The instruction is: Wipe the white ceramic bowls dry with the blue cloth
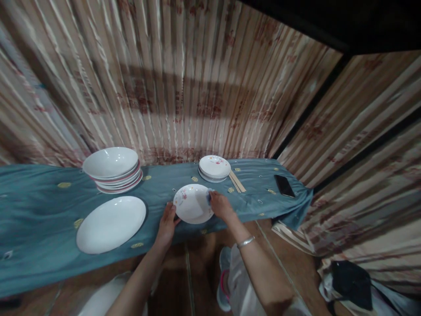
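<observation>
A round white plate with a floral print [194, 206] is at the front edge of the cloth-covered table, between my two hands. My left hand [167, 221] grips its left rim, thumb on top and fingers beneath. At the opposite rim, my right hand [219, 204] is closed around a small bluish cloth-like piece [208, 196] that lies against the plate; its exact kind is hard to make out. Behind it stands a short stack of similar floral plates [215, 166]. A large white oval plate [112, 224] lies to the left of my left hand.
A stack of white bowls and plates [112, 162] stands at the back left. Wooden chopsticks [237, 181] lie beside the small stack, and a black phone [284, 185] is farther right. Patterned curtains [184, 87] hang behind the blue-green tablecloth [164, 175]. A dark bag-like item [351, 283] is at lower right.
</observation>
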### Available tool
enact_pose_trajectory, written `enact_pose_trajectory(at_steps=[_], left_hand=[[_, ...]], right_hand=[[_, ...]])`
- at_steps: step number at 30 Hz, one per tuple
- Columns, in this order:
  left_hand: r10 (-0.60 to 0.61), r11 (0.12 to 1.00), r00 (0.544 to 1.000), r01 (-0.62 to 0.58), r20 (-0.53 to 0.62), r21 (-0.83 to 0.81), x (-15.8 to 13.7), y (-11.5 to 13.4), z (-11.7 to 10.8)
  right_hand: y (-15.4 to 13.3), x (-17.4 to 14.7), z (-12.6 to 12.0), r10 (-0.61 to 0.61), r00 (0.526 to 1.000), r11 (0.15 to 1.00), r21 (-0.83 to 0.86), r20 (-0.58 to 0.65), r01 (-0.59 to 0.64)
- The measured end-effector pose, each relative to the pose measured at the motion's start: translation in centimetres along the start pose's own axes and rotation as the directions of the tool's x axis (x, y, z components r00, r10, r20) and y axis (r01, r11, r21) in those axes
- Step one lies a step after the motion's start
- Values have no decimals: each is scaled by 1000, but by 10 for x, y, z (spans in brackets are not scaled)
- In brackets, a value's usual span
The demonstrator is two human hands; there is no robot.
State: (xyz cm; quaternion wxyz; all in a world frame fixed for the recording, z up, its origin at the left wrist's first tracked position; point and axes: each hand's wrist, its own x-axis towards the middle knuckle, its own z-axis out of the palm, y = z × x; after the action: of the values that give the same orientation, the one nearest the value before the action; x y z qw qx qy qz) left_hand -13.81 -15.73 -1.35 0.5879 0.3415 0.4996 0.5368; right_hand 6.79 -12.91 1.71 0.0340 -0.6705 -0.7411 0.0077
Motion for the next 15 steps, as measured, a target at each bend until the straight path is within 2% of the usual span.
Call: enact_pose_trajectory(at_steps=[5, 11, 15], left_hand=[[38, 999, 999, -39, 22, 23, -1, -1, 3], [11, 1000, 1000, -11, -9, 0, -3, -3, 6], [5, 1000, 1000, -5, -6, 0, -4, -3, 7]], right_hand=[[4, -16, -5, -2, 1000, 1000, -11, 25, 2], [-5, -26, -18, -119, 992, 990, -76, -33, 116], [-15, -27, -20, -165, 986, 985, -57, 6, 165]])
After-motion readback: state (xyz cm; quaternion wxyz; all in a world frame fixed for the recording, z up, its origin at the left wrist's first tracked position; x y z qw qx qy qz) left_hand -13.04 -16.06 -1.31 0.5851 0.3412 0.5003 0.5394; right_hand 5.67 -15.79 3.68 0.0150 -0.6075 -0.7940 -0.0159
